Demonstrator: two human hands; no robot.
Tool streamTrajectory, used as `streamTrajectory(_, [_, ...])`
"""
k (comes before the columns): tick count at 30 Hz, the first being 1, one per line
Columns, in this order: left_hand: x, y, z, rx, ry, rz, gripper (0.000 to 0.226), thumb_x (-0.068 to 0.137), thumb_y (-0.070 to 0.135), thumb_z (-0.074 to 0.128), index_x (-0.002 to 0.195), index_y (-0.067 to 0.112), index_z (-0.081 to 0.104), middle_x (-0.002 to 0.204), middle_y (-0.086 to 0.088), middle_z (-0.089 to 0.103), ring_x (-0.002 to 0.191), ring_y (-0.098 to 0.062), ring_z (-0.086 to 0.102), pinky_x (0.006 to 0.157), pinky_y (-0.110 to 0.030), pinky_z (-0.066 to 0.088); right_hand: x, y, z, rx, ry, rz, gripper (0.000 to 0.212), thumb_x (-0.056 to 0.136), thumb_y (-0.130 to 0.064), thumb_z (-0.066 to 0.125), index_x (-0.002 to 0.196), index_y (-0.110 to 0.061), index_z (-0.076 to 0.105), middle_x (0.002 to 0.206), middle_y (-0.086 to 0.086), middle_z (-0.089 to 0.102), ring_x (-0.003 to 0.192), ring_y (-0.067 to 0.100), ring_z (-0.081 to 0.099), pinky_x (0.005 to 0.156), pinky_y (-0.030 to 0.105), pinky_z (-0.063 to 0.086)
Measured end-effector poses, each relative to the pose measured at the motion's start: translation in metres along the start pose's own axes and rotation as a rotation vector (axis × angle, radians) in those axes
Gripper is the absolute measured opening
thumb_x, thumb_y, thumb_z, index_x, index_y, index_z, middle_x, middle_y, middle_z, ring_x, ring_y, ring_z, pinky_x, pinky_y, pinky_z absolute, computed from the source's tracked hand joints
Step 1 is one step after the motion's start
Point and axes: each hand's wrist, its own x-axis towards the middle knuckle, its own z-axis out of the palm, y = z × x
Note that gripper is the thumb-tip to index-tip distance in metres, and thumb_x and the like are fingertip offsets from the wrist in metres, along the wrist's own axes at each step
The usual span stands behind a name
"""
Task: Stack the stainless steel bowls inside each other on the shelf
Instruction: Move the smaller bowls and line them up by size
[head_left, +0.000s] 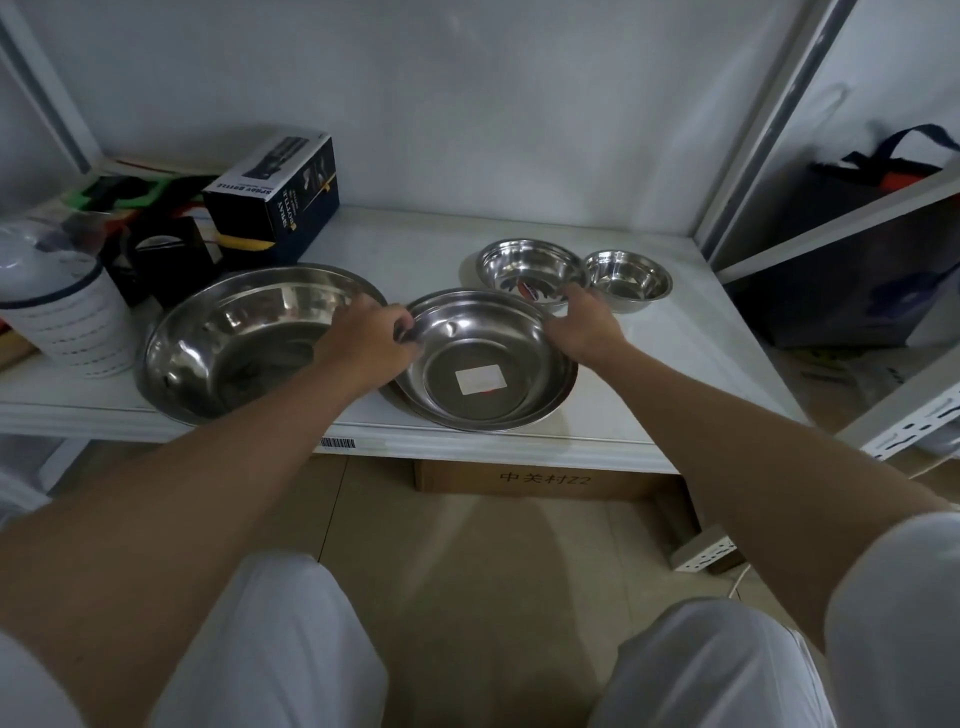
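Four steel bowls sit unstacked on white shelf (405, 244). Left hand (366, 340) and right hand (587, 325) pinch opposite rims of second-largest bowl (488, 364). Largest bowl (249, 338) just left, touching; medium bowl (530, 273) and smallest bowl (628, 280) behind right.

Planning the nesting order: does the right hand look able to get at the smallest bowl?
Probably yes. The right hand grips the medium bowl's rim, and the smallest bowl stands just beyond it with nothing between, though the hand must let go first.

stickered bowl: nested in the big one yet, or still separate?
Separate. The stickered bowl sits on the shelf beside the largest bowl, with left hand and right hand at its rim.
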Motion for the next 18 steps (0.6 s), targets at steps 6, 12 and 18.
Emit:
streamTrajectory(6, [0.012, 0.0, 0.013, -0.015, 0.007, -0.034, 0.039, 0.085, 0.029, 0.064, 0.123, 0.025, 0.059, 0.139, -0.007, 0.04, 0.129, -0.032, 0.04, 0.098, -0.05, 0.049, 0.029, -0.004, 0.006, -0.03, -0.185, -0.123, 0.044, 0.097, -0.02, 0.047, 0.14, -0.012, 0.05, 0.136, 0.016, 0.054, 0.121, 0.034, 0.055, 0.1, 0.041, 0.046])
streamTrajectory(12, [0.018, -0.005, 0.021, 0.003, 0.053, -0.031, 0.036, 0.085, 0.028, 0.058, 0.12, 0.023, 0.061, 0.136, -0.007, 0.039, 0.126, -0.03, 0.041, 0.093, -0.045, 0.049, 0.045, 0.009, 0.011, -0.083, -0.141, -0.12, 0.028, 0.097, -0.004, 0.044, 0.112, -0.001, 0.067, 0.108, 0.015, 0.067, 0.103, 0.031, 0.063, 0.085, 0.035, 0.047])
streamTrajectory(18, [0.021, -0.005, 0.024, 0.02, 0.097, -0.004, 0.032, 0.091, 0.035, 0.055, 0.117, 0.021, 0.063, 0.134, -0.009, 0.042, 0.122, -0.03, 0.042, 0.084, -0.033, 0.041, 0.056, 0.021, 0.002, -0.261, -0.001, -0.12, 0.019, 0.092, -0.001, 0.054, 0.102, 0.001, 0.07, 0.1, 0.018, 0.07, 0.094, 0.033, 0.067, 0.088, 0.04, 0.056])
